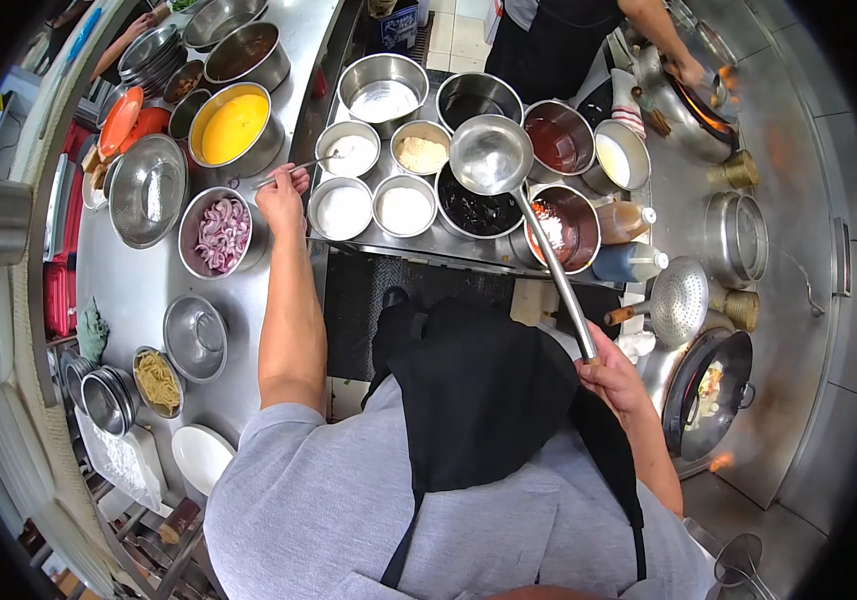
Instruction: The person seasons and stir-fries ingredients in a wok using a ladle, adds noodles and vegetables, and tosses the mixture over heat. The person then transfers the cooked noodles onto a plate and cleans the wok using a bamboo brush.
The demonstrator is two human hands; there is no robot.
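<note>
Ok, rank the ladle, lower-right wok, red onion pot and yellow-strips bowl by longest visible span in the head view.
1. Ladle, handle included
2. Lower-right wok
3. Red onion pot
4. Yellow-strips bowl

The ladle looks raised toward the camera, so it may appear enlarged.

On the worktop (129,290) at the left of the view, we are seeing yellow liquid (233,128) filling one pot and sliced purple onion (219,235) filling another. Beside the onion, a metal colander (152,190) is lying near an orange plastic piece (121,120). Lower down, we are finding a metal bowl (196,338) sitting near pale yellow strips (157,383), with a white plate (204,455) resting close by.
</note>
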